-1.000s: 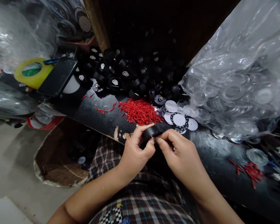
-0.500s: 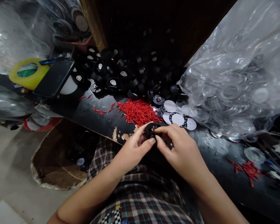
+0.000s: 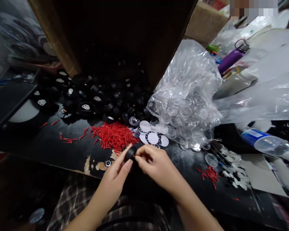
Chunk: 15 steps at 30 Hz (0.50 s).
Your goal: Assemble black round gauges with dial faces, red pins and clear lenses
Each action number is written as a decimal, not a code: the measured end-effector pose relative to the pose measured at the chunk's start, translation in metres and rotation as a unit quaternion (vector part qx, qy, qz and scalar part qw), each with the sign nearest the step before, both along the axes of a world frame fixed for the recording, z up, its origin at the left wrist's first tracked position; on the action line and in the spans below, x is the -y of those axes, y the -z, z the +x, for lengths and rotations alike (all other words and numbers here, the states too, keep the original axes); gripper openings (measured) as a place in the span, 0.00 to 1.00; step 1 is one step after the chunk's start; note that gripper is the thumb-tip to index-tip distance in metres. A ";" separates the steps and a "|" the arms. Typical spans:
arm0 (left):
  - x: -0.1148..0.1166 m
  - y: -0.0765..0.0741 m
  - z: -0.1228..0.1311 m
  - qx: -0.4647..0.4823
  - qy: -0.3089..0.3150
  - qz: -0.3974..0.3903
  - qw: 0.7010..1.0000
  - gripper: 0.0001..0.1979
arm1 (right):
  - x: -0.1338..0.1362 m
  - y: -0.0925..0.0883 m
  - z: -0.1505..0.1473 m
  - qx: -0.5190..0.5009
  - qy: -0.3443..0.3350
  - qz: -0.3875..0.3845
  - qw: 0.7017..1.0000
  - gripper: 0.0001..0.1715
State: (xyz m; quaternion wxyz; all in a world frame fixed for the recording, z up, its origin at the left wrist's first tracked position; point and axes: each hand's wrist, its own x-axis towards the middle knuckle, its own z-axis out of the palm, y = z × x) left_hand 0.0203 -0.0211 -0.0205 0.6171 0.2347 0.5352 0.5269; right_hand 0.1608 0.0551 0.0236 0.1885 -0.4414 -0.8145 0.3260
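Observation:
My left hand (image 3: 117, 178) and my right hand (image 3: 155, 166) meet over the front of the black table (image 3: 50, 147). Both pinch one small round black casing (image 3: 130, 152), which stands on edge between the fingertips. Just beyond lies a heap of thin red pins (image 3: 114, 136). Right of the pins are a few white printed discs (image 3: 153, 138). A big pile of black casings (image 3: 98, 96) spills from the dark box behind.
A clear plastic bag of transparent round lenses (image 3: 185, 109) sits right of the pile. More red pins (image 3: 209, 173) and white scraps (image 3: 233, 166) lie at the right. A water bottle (image 3: 267, 144) lies on its side; a purple bottle (image 3: 231, 57) is farther back.
The camera has swung up and to the right, bringing the right side of the table into view. Both hands keep hold of the black casing, which has been turned between the fingers.

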 end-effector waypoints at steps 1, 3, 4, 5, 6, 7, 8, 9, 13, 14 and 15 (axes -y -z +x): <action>-0.001 0.000 -0.001 0.014 -0.001 0.000 1.000 0.22 | -0.012 0.002 0.010 -0.009 0.009 0.007 1.000 0.07; -0.003 0.002 -0.001 0.058 -0.017 -0.004 0.998 0.22 | -0.043 0.007 0.030 0.009 0.130 0.110 0.985 0.10; -0.003 0.003 0.000 0.071 -0.022 -0.004 0.997 0.22 | -0.059 0.011 0.039 0.026 0.174 0.140 0.974 0.13; -0.004 0.004 0.000 0.072 -0.021 -0.004 0.997 0.22 | -0.074 0.014 0.047 0.051 0.193 0.158 0.967 0.18; -0.005 0.005 0.001 0.066 -0.015 -0.002 0.998 0.22 | -0.087 0.018 0.052 0.096 0.191 0.172 0.962 0.23; -0.005 0.006 0.001 0.058 -0.008 0.000 0.998 0.21 | -0.097 0.021 0.056 0.114 0.186 0.174 0.960 0.26; -0.005 0.007 0.001 0.052 -0.001 0.002 0.999 0.21 | -0.103 0.024 0.058 0.131 0.180 0.175 0.959 0.28; -0.006 0.007 0.001 0.049 0.003 0.005 0.999 0.20 | -0.106 0.027 0.059 0.137 0.176 0.174 0.959 0.28; -0.006 0.008 -0.001 0.063 0.013 0.019 0.998 0.18 | -0.099 0.032 0.062 0.126 0.182 0.164 0.961 0.28; -0.006 0.008 -0.002 0.067 0.012 0.020 0.997 0.18 | -0.096 0.033 0.064 0.122 0.184 0.162 0.962 0.28; -0.006 0.008 -0.002 0.071 0.009 0.019 0.997 0.18 | -0.092 0.034 0.066 0.116 0.192 0.163 0.961 0.29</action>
